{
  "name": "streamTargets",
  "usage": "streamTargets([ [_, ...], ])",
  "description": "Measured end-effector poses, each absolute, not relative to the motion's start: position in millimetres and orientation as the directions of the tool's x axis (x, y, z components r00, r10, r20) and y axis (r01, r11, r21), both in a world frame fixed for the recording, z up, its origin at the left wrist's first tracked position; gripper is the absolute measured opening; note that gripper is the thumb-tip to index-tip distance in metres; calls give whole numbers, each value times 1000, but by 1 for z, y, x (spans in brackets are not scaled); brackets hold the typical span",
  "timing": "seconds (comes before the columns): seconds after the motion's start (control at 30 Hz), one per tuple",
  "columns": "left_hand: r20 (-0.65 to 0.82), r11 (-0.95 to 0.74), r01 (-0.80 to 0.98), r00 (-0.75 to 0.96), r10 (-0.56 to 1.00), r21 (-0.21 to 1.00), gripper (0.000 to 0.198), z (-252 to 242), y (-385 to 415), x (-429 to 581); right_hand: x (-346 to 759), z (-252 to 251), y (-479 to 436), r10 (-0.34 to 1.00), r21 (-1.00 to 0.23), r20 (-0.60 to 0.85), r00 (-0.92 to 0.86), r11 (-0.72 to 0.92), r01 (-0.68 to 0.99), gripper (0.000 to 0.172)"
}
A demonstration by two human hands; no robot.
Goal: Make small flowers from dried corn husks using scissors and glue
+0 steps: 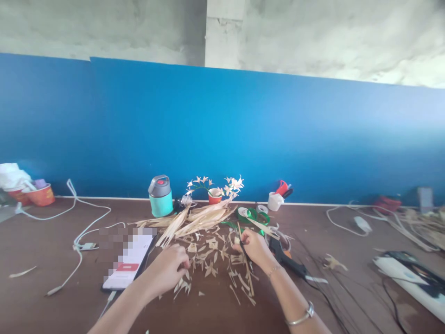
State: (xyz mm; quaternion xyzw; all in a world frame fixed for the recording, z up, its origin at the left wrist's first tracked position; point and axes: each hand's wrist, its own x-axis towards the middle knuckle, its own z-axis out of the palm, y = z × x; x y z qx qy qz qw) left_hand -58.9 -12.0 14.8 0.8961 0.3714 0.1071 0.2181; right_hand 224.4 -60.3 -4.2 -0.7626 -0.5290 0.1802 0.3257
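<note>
My left hand point(174, 265) is closed, fingers curled in, over the near left side of the scattered pale petal pieces point(211, 268); what it holds, if anything, is hidden. My right hand point(255, 248) has its fingers pressed round something dark and thin, perhaps scissors, beside a small pale roll point(237, 240) and a long thin strip. Dried husk strips point(205, 217) lie in a bundle beyond both hands. Behind them, an orange cup point(215, 196) holds green stems with pale flowers point(233, 185). Green ribbon rolls point(257, 216) rest beyond my right hand.
A phone point(130, 264) lies left of my left hand. A teal flask point(161, 199) stands behind the husks. A black glue gun point(287, 260) with a cable is right of my right hand. A white pen cup point(275, 201), white cables and a power strip point(410, 280) are farther out.
</note>
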Motion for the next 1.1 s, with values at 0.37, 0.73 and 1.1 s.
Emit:
streamTargets([
  [0.37, 25, -621, 593, 713, 701, 513, 17, 12, -9, -60, 233, -20, -64, 938, -756, 36, 344, -199, 623, 12],
  [0.73, 7, -470, 580, 624, 781, 665, 10, 11, -11, -55, 220, -10, -63, 910, -696, 177, 374, -153, 701, 29],
  [1.1, -4, -23, 68, 370, 929, 997, 20, 8, -7, -44, 210, -3, -76, 913, -320, 53, 405, -369, 873, 35],
])
